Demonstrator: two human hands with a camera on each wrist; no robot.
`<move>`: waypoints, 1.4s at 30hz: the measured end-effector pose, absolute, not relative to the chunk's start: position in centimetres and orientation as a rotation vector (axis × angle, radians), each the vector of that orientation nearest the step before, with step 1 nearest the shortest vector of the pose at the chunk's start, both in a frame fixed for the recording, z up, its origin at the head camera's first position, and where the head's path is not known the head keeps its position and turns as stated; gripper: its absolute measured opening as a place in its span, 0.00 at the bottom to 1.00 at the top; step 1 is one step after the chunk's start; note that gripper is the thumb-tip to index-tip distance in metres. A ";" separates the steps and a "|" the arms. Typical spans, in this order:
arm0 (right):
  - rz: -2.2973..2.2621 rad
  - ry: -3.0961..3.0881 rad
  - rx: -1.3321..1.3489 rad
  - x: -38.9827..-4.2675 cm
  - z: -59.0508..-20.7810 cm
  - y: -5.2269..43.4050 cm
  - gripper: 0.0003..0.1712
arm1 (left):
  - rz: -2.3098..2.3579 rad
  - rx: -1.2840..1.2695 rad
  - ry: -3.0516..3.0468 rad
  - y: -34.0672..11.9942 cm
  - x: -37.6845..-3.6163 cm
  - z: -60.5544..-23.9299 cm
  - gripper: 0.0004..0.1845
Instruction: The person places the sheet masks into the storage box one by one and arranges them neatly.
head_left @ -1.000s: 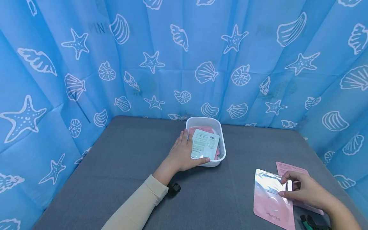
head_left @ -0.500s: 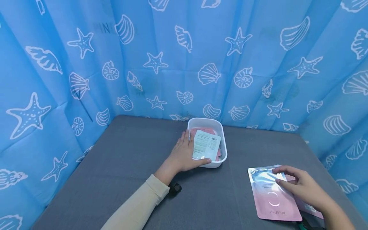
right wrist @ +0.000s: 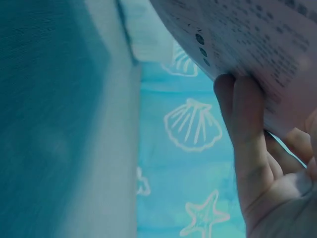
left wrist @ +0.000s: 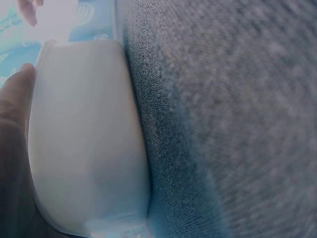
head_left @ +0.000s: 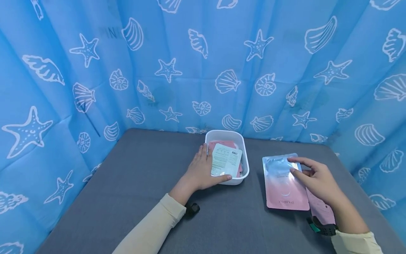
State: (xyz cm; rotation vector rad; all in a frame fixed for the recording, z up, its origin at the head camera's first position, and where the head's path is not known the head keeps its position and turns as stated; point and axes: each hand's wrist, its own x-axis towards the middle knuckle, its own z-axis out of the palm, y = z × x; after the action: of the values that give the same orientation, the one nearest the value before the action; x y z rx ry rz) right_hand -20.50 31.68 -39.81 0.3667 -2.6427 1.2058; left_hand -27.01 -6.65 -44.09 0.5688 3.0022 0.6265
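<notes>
My left hand (head_left: 198,171) rests against a white plastic bin (head_left: 246,164), its fingers straight along the left wall and the thumb at the front rim. Inside the bin, a pale green-white packet (head_left: 226,160) lies over pink packets (head_left: 229,143). In the left wrist view, the bin's smooth wall (left wrist: 89,134) fills the middle. To the right, my right hand (head_left: 318,178) pinches a silver-to-pink face mask packet (head_left: 283,187) at its upper right edge, holding it above the table. The packet's printed back (right wrist: 257,49) shows in the right wrist view.
A second pink packet (head_left: 320,208) lies on the grey table (head_left: 228,218), partly hidden under my right hand and wrist. Behind and on both sides hangs a blue curtain (head_left: 190,88) with white seashell and starfish prints. The bin stands near the table's back edge.
My right hand has lifted the face mask packet off the other pink packet and carried it up and left, toward the bin. The left hand has stayed at the bin.
</notes>
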 end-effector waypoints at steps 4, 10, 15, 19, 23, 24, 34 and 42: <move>1.222 -2.562 0.356 -22.3 -39.0 30.1 0.23 | 0.632 0.555 3.008 -6.7 -26.9 -44.3 0.72; 1.340 -2.463 0.370 -24.3 -38.7 27.6 0.24 | 0.650 0.543 3.009 -6.5 -26.7 -44.3 0.72; 1.434 -2.422 0.384 -26.0 -38.7 25.8 0.24 | 0.653 0.542 3.005 -6.4 -26.7 -44.3 0.71; 1.448 -2.402 0.338 -27.3 -38.9 24.5 0.24 | 0.669 0.546 3.005 -6.4 -26.8 -44.4 0.71; 1.489 -2.404 0.287 -28.4 -39.4 23.4 0.25 | 0.690 0.554 2.996 -6.4 -26.9 -44.5 0.71; 1.497 -2.407 0.280 -28.6 -39.6 23.1 0.25 | 0.698 0.557 2.992 -6.4 -26.9 -44.4 0.71; 1.357 -2.680 0.346 -30.0 -41.1 21.9 0.31 | 0.707 0.574 2.978 -6.6 -27.0 -43.9 0.70; 1.337 -2.932 0.503 -29.3 -41.1 21.2 0.43 | 0.674 0.593 2.996 -6.6 -27.1 -44.2 0.71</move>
State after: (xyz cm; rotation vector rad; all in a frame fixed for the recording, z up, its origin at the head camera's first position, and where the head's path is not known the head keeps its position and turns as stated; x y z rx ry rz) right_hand -29.32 21.24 -41.05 0.5030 -2.9322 1.3369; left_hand -27.14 -6.64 -44.16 0.5927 2.9964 0.6740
